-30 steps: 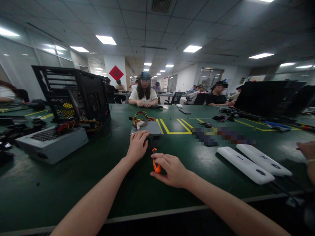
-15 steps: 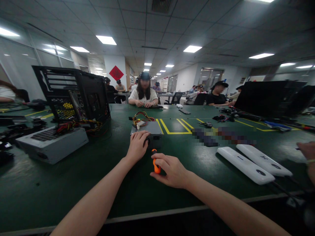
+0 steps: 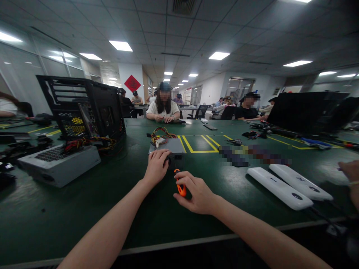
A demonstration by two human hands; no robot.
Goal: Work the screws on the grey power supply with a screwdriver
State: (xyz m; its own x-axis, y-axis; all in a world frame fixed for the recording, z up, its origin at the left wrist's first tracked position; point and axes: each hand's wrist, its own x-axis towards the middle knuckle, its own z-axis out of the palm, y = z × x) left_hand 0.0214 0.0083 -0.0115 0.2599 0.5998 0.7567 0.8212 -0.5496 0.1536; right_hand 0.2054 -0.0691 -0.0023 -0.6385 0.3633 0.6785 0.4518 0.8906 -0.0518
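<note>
Power supply box (image 3: 178,145), grey metal, lying flat on a green tabletop (image 3: 134,220), straight ahead, socket side facing the viewer. Coloured cables (image 3: 162,135) bunched at the far edge, an arrangement probably useful for keeping the near face reachable. Over the near left corner, the left hand (image 3: 158,164), fingers bent across top and front, seemingly to steady the metal; thumb hidden, so impossible to tell how firmly gripping. Just in front of the box, the right hand (image 3: 195,191), loosely gripping an orange-and-black screwdriver (image 3: 182,190), aimed forward, perhaps for a straight line to the near face. Tip too dark to make out; contact uncertain.

To the left, a second power supply (image 3: 80,170), tilted in view, wires (image 3: 77,145) lying over its far end, and behind it a black computer case (image 3: 108,108), upright. To the right, two white oblong devices (image 3: 280,190), side by side, well apart from the right hand; beyond them, pixelated flat objects (image 3: 235,156). Across the table, a seated person in a white top (image 3: 163,112). In the way of a full view: left fingers over the box corner, right fingers over part of the handle.
</note>
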